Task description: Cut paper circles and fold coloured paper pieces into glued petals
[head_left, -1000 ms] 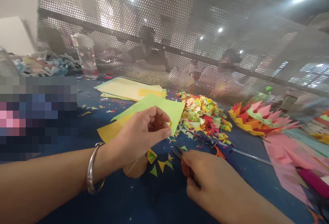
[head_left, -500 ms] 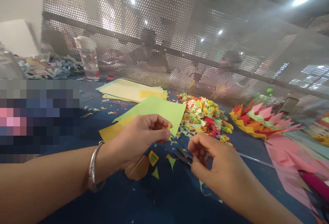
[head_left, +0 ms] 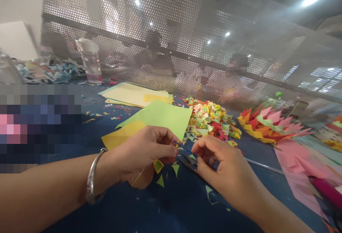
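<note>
Over the blue tabletop, my left hand (head_left: 160, 145), with a silver bangle on the wrist, pinches a small piece of yellow paper (head_left: 176, 144) between thumb and forefinger. My right hand (head_left: 217, 158) grips a thin, straight blue strand (head_left: 186, 149); whether it is a stick or a thread I cannot tell. Its far tip reaches the fingertips of my left hand. Below and between the hands lie scissors (head_left: 187, 162), their handles hidden by my right hand. A brown disc (head_left: 141, 178), a small yellow-green folded paper (head_left: 158, 166) and green paper scraps (head_left: 160, 181) lie near my left hand.
Green paper (head_left: 165, 113), yellow paper (head_left: 119, 136) and a cream stack (head_left: 133, 92) lie ahead. Beyond my right hand are a heap of coloured paper pieces (head_left: 213, 117), a layered paper flower (head_left: 269, 124) and pink paper (head_left: 291, 165). A bottle (head_left: 92, 63) stands before a perforated metal screen (head_left: 173, 22).
The blue strand now shows stretched between my hands, its tip at the left fingertips. My left hand has dipped slightly; my right hand has shifted a little toward it.
</note>
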Tool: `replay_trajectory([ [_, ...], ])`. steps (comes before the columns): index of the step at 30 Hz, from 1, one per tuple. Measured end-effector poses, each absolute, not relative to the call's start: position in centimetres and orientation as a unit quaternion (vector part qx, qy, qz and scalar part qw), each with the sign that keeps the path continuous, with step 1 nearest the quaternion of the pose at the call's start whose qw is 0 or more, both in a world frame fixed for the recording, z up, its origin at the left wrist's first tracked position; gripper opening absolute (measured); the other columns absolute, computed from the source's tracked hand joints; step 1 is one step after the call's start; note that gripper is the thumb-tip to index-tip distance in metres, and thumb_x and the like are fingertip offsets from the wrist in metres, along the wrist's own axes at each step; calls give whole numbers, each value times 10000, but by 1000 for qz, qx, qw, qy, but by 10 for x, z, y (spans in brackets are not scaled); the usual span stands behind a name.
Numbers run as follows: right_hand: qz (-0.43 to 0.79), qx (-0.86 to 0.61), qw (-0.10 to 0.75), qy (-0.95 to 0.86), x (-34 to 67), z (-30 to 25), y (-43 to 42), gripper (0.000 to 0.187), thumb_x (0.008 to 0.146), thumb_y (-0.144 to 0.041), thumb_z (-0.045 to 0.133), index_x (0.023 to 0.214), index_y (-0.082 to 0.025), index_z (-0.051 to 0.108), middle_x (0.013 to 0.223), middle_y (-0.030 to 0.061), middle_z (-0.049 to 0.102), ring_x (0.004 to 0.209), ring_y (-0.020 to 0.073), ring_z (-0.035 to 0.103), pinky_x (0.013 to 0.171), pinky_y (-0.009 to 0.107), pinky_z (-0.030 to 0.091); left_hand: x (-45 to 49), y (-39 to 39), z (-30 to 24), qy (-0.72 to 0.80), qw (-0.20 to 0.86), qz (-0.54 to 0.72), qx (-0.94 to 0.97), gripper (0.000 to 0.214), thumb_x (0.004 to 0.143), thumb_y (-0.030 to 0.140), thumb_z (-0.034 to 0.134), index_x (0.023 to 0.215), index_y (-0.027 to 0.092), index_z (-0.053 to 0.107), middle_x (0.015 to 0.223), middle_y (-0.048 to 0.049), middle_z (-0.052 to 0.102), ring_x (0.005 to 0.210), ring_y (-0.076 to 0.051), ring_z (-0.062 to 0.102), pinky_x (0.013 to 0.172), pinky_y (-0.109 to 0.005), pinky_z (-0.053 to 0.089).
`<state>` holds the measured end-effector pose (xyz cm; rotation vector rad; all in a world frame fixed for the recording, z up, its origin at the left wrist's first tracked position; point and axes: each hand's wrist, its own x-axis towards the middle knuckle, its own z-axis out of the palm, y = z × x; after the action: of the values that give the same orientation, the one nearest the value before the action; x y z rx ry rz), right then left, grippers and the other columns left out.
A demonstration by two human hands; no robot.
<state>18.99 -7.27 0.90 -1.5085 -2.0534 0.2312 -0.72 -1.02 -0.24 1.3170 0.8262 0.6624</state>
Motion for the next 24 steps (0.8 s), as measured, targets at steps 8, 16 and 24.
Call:
replay_trajectory([
  [8, 94, -547, 288, -780, 191, 12, -75, 178, 755, -48, 536, 817, -211, 572, 739, -33, 566, 619, 105, 524, 557, 222, 423, -9, -8, 0, 347, 688, 279, 573, 236, 764, 348, 711, 722, 123, 656, 618, -38, 683, 576, -121, 627, 614, -230, 503],
  [16, 106, -535, 289, -787, 186, 12, -78, 186, 762, -36, 511, 804, -213, 551, 741, -35, 538, 631, 105, 508, 565, 218, 417, -7, -7, 2, 369, 684, 272, 568, 350, 758, 425, 730, 594, 124, 660, 528, -44, 681, 459, -108, 603, 491, -194, 485],
  [24, 111, -536, 282, -788, 186, 11, -77, 191, 762, -35, 509, 812, -216, 546, 748, -30, 533, 634, 110, 509, 574, 228, 420, -15, -6, 9, 358, 681, 236, 593, 322, 667, 423, 809, 636, 123, 697, 643, -55, 722, 547, -112, 636, 580, -202, 521],
])
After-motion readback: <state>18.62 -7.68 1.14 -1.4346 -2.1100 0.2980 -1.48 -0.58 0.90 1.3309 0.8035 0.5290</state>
